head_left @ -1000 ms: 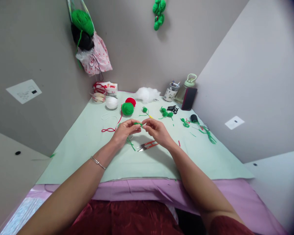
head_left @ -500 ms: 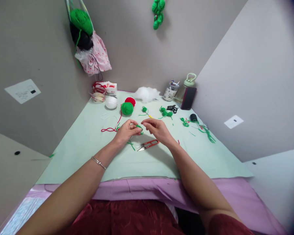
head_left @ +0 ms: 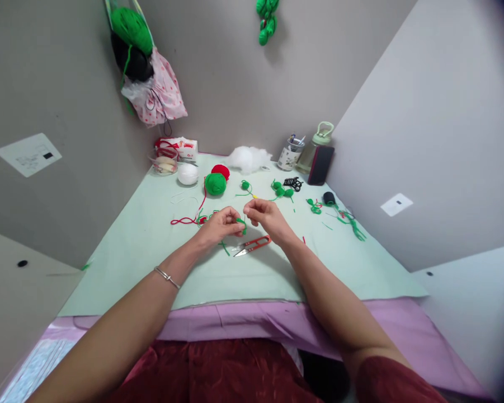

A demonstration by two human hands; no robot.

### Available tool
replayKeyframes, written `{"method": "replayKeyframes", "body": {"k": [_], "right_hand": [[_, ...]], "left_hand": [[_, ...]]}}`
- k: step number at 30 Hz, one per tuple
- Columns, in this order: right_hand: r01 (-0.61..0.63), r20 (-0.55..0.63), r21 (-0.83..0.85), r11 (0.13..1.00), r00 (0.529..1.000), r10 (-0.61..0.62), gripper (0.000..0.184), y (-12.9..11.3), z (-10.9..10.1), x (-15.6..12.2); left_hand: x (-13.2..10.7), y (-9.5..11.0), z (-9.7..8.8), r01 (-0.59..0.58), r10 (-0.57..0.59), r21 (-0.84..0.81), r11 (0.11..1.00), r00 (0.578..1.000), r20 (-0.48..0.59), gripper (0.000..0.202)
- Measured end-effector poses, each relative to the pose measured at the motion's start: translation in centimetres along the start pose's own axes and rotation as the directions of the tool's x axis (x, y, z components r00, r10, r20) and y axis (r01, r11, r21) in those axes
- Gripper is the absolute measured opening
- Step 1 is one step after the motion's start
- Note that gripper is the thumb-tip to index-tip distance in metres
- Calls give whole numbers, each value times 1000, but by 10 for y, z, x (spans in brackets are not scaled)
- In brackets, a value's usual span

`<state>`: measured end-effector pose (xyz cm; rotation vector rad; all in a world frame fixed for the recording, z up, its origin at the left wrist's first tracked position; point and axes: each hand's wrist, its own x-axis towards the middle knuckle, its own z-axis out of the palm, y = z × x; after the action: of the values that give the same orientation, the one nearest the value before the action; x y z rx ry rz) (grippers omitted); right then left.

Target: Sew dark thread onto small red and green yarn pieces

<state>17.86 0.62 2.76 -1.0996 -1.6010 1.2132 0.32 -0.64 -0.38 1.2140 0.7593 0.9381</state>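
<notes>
My left hand is closed on a small green yarn piece, pinched between thumb and fingers, which partly cover it. Close beside it on the right, my right hand is pinched on a thin needle-like sliver that points down toward the green piece. Whether its tip enters the yarn cannot be made out. On the table just below both hands lie orange-handled thread snips, blades to the left. Green yarn ends lie under my left hand.
Behind the hands sit a green yarn ball, a red yarn ball, a white yarn ball and white stuffing. Small green yarn pieces and a black hair clip lie to the right. A phone leans against a bottle.
My right hand has turned slightly, and the thin sliver in its fingers now shows above the green piece. The whole view has shifted a little.
</notes>
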Motion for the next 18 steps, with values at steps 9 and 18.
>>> {"method": "replayKeyframes", "body": {"k": [9, 18], "right_hand": [[56, 34, -151, 987, 998, -51, 19, 1, 6, -1], [82, -151, -79, 994, 984, -93, 17, 12, 20, 4]], "left_hand": [[1, -4, 0, 28, -28, 2, 1000, 1000, 14, 32], [0, -1, -2, 33, -33, -21, 999, 999, 4, 35]]}}
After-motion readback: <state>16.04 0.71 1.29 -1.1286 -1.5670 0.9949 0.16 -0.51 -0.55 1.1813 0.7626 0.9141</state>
